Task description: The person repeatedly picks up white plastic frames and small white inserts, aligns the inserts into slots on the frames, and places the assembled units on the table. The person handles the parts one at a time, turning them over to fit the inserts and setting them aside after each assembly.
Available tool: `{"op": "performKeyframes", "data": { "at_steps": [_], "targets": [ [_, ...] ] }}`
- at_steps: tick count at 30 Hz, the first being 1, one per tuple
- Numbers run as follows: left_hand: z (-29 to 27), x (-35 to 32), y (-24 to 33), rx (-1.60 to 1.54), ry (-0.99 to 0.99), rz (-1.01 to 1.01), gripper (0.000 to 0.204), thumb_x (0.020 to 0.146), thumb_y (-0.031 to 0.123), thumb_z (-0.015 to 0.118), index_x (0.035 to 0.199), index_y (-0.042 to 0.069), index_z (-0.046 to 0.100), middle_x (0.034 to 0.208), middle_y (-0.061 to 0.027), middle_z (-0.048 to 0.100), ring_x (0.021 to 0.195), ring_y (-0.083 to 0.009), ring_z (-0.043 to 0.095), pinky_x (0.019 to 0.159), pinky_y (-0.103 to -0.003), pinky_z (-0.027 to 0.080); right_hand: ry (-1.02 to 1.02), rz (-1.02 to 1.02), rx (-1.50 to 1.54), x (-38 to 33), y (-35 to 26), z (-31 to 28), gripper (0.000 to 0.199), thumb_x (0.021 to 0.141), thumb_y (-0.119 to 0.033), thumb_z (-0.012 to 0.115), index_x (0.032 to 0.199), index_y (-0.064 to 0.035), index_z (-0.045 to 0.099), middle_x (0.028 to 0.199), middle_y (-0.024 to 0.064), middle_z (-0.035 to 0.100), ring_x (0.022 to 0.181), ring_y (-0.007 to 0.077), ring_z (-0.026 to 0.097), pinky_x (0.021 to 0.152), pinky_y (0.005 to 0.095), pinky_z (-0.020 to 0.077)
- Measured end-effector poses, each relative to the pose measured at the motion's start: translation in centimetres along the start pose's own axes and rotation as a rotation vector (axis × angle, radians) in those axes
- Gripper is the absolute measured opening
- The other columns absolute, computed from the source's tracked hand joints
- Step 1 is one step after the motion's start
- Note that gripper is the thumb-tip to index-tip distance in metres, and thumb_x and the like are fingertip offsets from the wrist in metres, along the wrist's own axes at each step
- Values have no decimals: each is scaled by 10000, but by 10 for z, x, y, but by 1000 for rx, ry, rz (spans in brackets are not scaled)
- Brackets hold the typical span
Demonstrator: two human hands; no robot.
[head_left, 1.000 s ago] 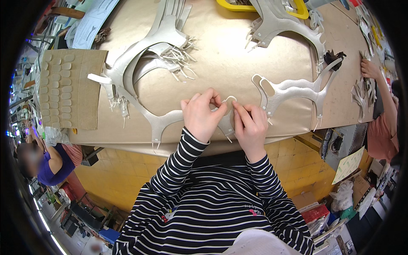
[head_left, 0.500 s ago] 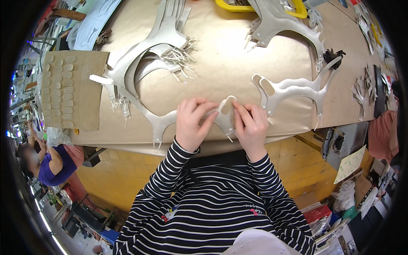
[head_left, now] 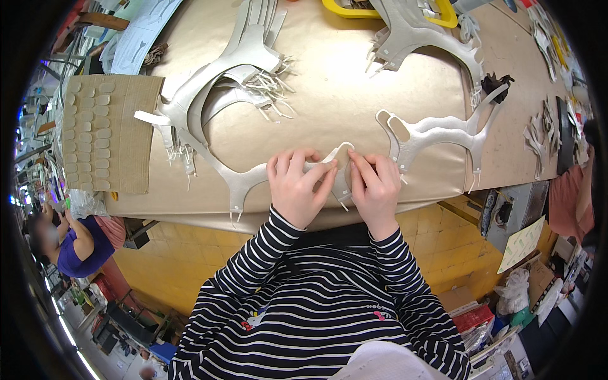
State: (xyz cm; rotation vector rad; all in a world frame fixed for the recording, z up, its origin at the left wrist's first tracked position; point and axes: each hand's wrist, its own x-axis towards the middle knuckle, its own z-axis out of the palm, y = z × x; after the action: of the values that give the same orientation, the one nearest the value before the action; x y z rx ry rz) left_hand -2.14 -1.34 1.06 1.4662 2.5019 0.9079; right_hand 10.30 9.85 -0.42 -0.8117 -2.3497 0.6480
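Near the front edge of the table lies a pale cream, leather-like shoe upper piece (head_left: 237, 185), branched, with short white cords hanging from its ends. My left hand (head_left: 297, 190) pinches its right part, thumb and fingers together beside the looped end (head_left: 345, 146). With thumb and fingertips my right hand (head_left: 373, 190) grips the other side of that loop. Fingers cover much of the piece between the hands. A similar pair of upper pieces (head_left: 437, 136) with an oval opening lies just right of my right hand.
Stacked pieces (head_left: 237, 63) with a bundle of cords lie at the back left. A cardboard sheet (head_left: 136, 139) on the left carries rows of small oval patches. More pieces (head_left: 405, 38) rest by a yellow tray (head_left: 345, 11) at the back. Another person (head_left: 85, 244) is at far left.
My left hand has shifted slightly right and turned, its fingers now covering more of the loop's left side. My right hand stays nearly in place on the piece.
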Motion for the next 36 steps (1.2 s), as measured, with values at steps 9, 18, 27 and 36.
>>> {"op": "performKeyframes", "data": {
  "at_steps": [9,18,27,36],
  "targets": [
    [6,7,1,-80,69,35,257,842,167,742,1098,178,755,1104,-21,635,1074,-253,548,990,-443,366,80,-2,67,-6,4,1,201,819,40,734,1009,-20,758,856,88,617,757,249,599,679,358,488],
    [11,16,2,-1,41,57,305,828,146,747,1130,173,775,1170,-21,639,1100,-247,544,995,-414,369,69,-11,38,-3,2,-1,225,811,35,742,1024,-29,770,840,79,606,746,240,586,655,352,477],
    [16,12,-1,34,30,58,282,815,125,755,1092,166,785,1170,-32,651,1124,-257,551,987,-421,391,28,-12,-8,-2,0,-3,242,785,-12,749,1022,-56,773,851,80,621,779,259,609,694,372,492],
    [18,9,2,263,-102,177,402,927,273,685,1327,236,682,1479,-58,526,1357,-339,446,1165,-536,268,84,-55,37,-5,4,-2,242,805,-87,711,1037,-18,718,889,70,602,823,244,613,752,366,478]
  ]
}}
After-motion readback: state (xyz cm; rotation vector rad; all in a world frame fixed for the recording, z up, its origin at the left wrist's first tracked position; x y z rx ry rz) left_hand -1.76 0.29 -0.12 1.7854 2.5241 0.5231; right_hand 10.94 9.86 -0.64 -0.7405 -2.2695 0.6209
